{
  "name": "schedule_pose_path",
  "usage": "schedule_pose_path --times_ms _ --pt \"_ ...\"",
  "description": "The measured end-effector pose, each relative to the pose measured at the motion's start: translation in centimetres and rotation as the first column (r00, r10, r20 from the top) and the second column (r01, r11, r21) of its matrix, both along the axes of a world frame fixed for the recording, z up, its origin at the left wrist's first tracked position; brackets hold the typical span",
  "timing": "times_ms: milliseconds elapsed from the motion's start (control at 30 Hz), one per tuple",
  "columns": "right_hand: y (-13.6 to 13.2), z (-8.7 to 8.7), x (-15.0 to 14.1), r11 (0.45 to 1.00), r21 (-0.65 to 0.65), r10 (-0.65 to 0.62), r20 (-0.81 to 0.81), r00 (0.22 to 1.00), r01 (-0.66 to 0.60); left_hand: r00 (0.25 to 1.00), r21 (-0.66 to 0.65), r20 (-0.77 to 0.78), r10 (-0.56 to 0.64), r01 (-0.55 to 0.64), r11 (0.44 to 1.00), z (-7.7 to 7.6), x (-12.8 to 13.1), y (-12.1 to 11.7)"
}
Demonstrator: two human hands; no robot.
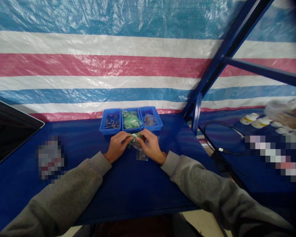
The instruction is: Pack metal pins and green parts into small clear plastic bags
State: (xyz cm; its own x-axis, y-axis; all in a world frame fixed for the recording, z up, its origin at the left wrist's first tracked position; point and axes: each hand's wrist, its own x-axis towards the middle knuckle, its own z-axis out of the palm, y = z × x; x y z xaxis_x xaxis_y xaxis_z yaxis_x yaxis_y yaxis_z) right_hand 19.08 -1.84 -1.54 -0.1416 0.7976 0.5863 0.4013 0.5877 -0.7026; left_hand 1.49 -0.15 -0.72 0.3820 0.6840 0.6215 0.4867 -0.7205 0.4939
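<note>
Both my hands meet over the blue table, just in front of three blue bins. My left hand [118, 144] pinches the left side of a small clear-and-green plastic bag [135, 135]. With thumb and fingers closed, my right hand [151, 146] grips the bag's other side. Dark, thin pieces show below the fingers, partly hidden. Another small clear bag [141, 155] with yellowish bits lies under my right hand. The left bin [104, 126] holds several metal pins or screws, the middle bin [132, 128] green plastic bags, and the right bin [158, 122] small clear bags.
A dark screen-like panel [10, 131] stands at the left, near a blurred-out item [50, 158]. At the right, a blue metal frame [212, 72] rises beside a second table with a black cable [222, 123] and white bottles [249, 118]. A striped sheet [101, 65] hangs behind.
</note>
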Motion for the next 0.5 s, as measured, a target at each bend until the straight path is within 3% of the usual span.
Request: schedule_pose_path --times_ms 133,200,267,300,367,400,433,500 --pt "0.1 -0.2 0.0 0.999 -0.011 -0.033 -0.001 0.999 0.033 0.991 0.024 0.062 0.115 -0.116 0.993 0.5 0.1 0.0" --pt "0.1 -0.1 0.0 0.999 -0.011 -0.039 -0.003 0.999 0.039 0.971 0.103 0.143 0.194 -0.209 0.972 1.9 0.5 -0.6" --pt "0.0 0.1 0.0 0.999 -0.011 -0.042 -0.007 0.999 0.042 0.963 0.138 0.216 0.164 -0.196 0.971 4.3 1.2 -2.1" --pt "-0.1 0.1 0.0 0.999 -0.015 -0.038 -0.007 0.999 0.038 0.964 0.122 0.251 0.09 -0.124 0.985 5.9 1.5 -3.3" --pt "-0.2 0.3 0.1 0.999 -0.036 -0.029 -0.003 1.0 0.029 0.941 0.046 0.267 -0.208 0.203 0.978 9.3 2.1 -6.3" --pt "-0.3 0.3 0.1 0.999 -0.049 -0.024 0.002 1.0 0.024 0.898 -0.023 0.243 -0.367 0.383 0.923 10.9 2.3 -8.1" --pt "-0.3 0.3 0.1 0.998 -0.057 -0.024 0.006 1.0 0.024 0.848 -0.061 0.269 -0.456 0.488 0.871 12.3 2.4 -9.8" --pt "-0.2 0.2 0.2 0.998 -0.052 -0.029 0.013 0.999 0.03 0.813 -0.075 0.381 -0.441 0.502 0.862 14.2 2.7 -12.9"
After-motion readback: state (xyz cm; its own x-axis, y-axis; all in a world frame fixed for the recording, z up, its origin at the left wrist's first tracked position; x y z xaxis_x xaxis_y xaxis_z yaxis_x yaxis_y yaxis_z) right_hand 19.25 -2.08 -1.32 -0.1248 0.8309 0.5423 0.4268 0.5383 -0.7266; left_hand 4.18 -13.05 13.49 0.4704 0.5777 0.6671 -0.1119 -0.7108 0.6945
